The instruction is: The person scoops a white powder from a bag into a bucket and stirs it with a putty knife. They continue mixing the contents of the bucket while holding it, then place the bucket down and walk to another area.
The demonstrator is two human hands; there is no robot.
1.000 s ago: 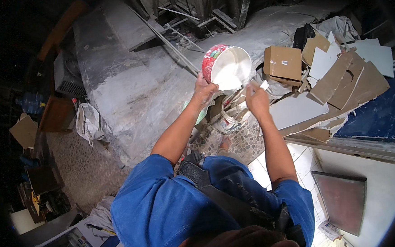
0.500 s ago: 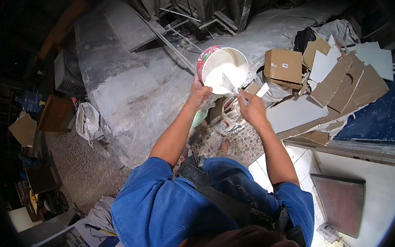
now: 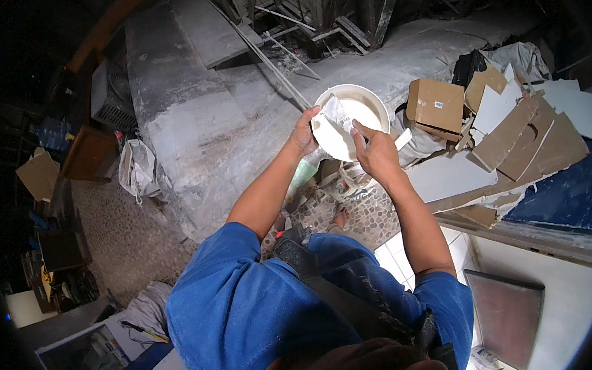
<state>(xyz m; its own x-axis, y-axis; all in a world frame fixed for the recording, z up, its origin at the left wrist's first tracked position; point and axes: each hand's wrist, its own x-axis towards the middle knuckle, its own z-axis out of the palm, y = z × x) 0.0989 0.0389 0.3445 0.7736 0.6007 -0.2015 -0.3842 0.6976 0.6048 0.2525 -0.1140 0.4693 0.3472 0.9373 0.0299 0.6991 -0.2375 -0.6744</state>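
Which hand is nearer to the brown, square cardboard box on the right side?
Right. The right hand sits left of and below the cardboard box in the picture, at the near edge of the round white-rimmed tub; the left hand is farther left, gripping the tub's left side.

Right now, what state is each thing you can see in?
Bucket: held, open-topped, whitish inside.
Flat-bladed tool: held, blade at the bucket's mouth, whitish smears.
Left hand: closed on the bucket's edge.
Right hand: closed on the tool.
Broken boards: ragged, loosely overlapping.
Cardboard box: resting beside the boards.
White bag: crumpled.
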